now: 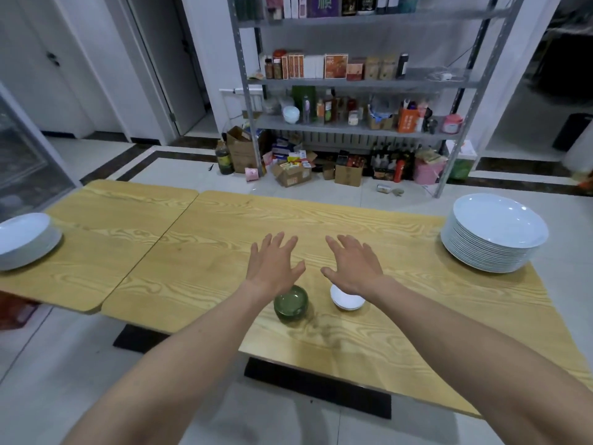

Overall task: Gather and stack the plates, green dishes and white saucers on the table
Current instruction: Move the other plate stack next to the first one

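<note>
Metal shelving (359,81) against white wall; pale tiled floor (64,364).

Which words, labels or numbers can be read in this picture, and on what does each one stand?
"HFC" (first letter uncertain): orange box on the metal shelf.
Too blurred to read: print on the other shelf packages and floor cartons.
No text: white plates, green dishes, white saucers.

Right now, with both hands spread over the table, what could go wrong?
The tall plate stack sits close to the right edge of the table; a bump could tip it. The green dishes and white saucers lie just under the wrists of the left hand and right hand, so a lowered arm might knock them.
</note>
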Motion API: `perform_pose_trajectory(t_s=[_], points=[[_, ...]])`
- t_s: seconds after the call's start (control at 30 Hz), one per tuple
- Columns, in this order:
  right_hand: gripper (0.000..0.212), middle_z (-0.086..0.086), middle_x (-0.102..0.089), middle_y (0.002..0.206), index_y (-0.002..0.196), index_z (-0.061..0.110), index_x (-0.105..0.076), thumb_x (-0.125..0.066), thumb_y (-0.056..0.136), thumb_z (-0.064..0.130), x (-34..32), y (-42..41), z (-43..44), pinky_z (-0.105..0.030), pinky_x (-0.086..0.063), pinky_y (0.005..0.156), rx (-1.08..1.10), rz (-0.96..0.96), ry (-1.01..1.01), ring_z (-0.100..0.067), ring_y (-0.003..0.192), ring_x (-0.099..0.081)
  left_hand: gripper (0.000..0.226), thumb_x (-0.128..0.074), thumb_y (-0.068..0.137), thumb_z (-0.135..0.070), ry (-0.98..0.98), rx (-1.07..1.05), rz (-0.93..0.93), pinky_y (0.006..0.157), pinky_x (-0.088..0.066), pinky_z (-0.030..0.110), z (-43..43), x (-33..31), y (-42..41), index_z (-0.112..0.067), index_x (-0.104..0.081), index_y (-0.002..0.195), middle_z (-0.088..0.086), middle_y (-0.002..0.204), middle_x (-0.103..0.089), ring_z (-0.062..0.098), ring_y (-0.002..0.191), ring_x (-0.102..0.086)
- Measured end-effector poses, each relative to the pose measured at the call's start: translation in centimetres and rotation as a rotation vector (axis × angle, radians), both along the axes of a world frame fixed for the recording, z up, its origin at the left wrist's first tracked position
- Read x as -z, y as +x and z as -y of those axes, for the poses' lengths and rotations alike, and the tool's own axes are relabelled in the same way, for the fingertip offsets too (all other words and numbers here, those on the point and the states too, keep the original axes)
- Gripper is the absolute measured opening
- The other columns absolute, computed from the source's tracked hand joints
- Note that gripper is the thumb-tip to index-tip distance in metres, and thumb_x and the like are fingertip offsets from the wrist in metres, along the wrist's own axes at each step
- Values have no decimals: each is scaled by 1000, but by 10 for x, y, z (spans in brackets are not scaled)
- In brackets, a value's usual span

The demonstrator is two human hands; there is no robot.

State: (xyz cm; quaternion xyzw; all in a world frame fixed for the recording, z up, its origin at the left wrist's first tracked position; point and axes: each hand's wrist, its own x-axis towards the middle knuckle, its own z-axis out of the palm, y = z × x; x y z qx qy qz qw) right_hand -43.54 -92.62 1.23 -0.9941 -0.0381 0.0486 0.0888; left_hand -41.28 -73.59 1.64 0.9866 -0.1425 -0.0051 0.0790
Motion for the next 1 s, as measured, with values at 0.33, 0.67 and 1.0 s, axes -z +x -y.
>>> perform_pose_trajectory(t_s=[0.33,0.67,1.0], points=[[77,-9,-19,164,158,23,-13,-47,96,53,-4,28,-76,-48,-17,120,-133,26,-17,-28,152,-13,67,-44,96,-55,-1,-134,24,119,-16,54,-76,-6,5,-27,-26,155,6,163,-22,30,150,-15],[76,-9,-20,163,158,22,-14,-48,97,52,-16,52,-208,-49,-16,121,-212,34,-32,-27,152,-13,67,-45,96,-54,-20,-218,32,119,-18,53,-206,-15,18,-27,-27,154,5,162,-23,29,150,-16],[75,-10,-25,161,158,20,-17,-49,97,51,-22,73,-347,-45,-24,118,-338,51,-44,-28,149,-20,67,-41,97,-55,-18,-357,35,119,-17,51,-351,-12,22,-28,-23,155,4,163,-20,28,150,-15]])
